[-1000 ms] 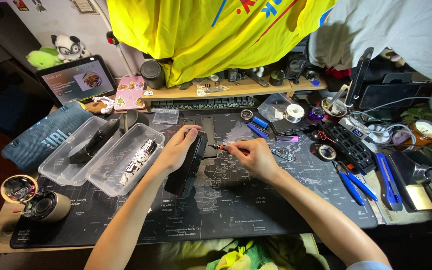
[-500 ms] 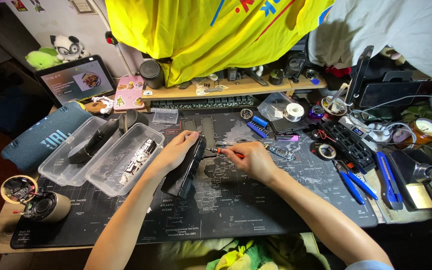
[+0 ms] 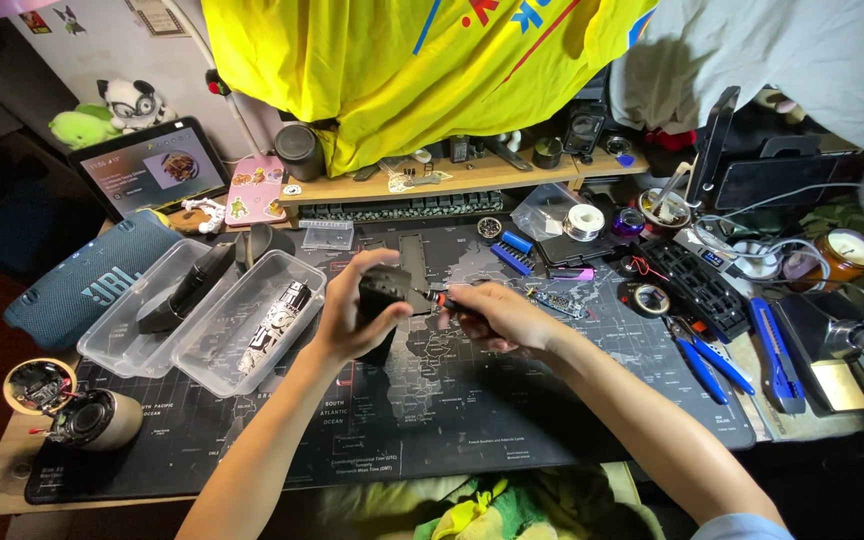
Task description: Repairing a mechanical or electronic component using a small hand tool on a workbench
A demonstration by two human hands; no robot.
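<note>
A: Hands? 
B: Left hand (image 3: 357, 315) wrapped around one black plastic housing (image 3: 384, 296) above the dark map-printed desk mat (image 3: 472, 400); right hand (image 3: 500, 315) closed on one orange-tipped screwdriver (image 3: 439, 299), tip touching it.
A: Trays?
B: Two clear plastic trays (image 3: 242, 330), left.

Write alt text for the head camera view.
A left hand grips a black device part above a dark desk mat while the right hand applies a small screwdriver to it, between clear plastic trays and blue pliers.
</note>
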